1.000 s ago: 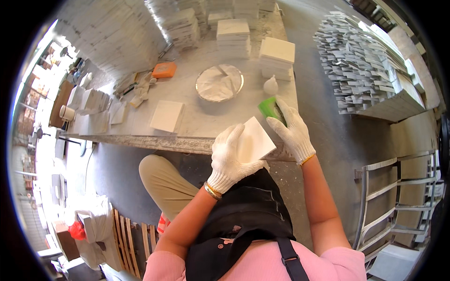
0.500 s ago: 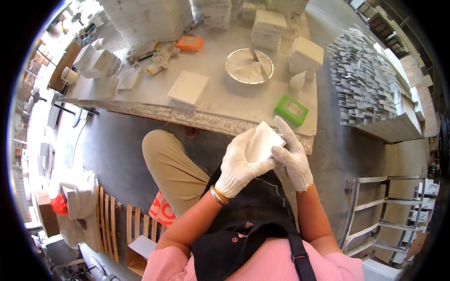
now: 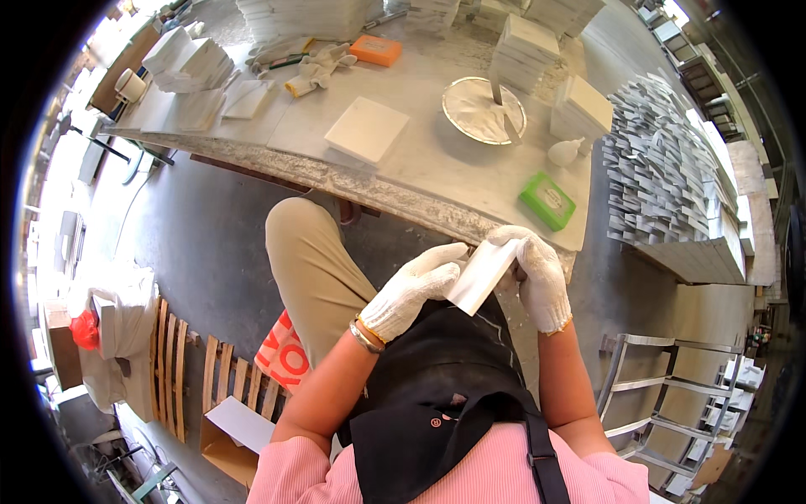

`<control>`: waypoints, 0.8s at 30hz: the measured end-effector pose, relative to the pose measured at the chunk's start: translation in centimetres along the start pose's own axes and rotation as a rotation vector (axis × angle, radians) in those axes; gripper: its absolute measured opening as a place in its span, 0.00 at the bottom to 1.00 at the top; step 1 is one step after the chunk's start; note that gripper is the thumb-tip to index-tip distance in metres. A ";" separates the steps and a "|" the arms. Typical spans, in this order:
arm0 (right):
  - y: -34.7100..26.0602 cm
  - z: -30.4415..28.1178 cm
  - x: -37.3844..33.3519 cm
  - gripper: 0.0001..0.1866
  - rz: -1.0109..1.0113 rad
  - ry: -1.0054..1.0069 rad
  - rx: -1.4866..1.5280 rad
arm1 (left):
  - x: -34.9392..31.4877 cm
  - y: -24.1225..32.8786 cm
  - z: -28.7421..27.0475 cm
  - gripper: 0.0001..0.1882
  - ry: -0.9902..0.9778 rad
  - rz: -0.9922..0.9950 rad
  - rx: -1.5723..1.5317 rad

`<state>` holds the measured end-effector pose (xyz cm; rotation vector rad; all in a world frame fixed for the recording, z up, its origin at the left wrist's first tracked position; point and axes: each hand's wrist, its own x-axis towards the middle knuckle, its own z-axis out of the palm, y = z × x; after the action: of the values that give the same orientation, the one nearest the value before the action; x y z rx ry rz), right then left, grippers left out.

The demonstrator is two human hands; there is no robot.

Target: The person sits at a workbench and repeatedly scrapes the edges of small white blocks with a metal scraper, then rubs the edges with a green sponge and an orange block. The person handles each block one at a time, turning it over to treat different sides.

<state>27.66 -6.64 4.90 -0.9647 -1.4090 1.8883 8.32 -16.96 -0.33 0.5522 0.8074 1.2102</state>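
A white marble-like tile (image 3: 484,275) is held tilted above my lap, in front of the table edge. My right hand (image 3: 544,284), in a white knit glove, grips its upper right side, with fingers bent over the top edge. My left hand (image 3: 411,291), gloved likewise, lies close by the tile's left edge with its fingers stretched out. Whether those fingertips touch the tile I cannot tell. On the table beyond sit a flat white tile (image 3: 367,130), a green box (image 3: 547,202), a white rubber bulb (image 3: 565,152) and a bowl of white paste (image 3: 472,109) with a blade standing in it.
The stone-topped table (image 3: 420,181) carries tile stacks (image 3: 525,52), an orange box (image 3: 376,49) and loose gloves (image 3: 319,69). Many thin grey-white pieces (image 3: 659,168) are piled on the right. A metal rack (image 3: 663,395) stands at lower right, wooden pallets (image 3: 170,370) at lower left.
The tile has turned steeper, and my right fingers have come over its top edge. My left hand has shifted left, off the tile's face. The whole view has swung slightly.
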 end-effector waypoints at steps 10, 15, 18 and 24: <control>-0.7 0.6 1.5 0.38 0.004 -0.030 0.231 | 4.8 2.2 -0.8 0.36 -0.057 -0.016 -0.199; -1.7 1.1 0.3 0.43 0.010 0.018 -0.032 | 5.6 -0.2 -0.5 0.27 0.164 0.159 -0.402; -2.5 2.4 -0.4 0.35 0.182 0.062 -0.143 | 5.7 -0.6 0.2 0.24 0.255 0.179 -0.489; -3.3 1.3 1.3 0.19 -0.028 0.185 -0.439 | 5.9 1.1 -1.8 0.27 0.172 0.095 -0.164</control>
<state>25.93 -5.39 8.07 -1.2798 -1.7469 1.4498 7.10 -11.05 -2.07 0.3592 0.8241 1.4120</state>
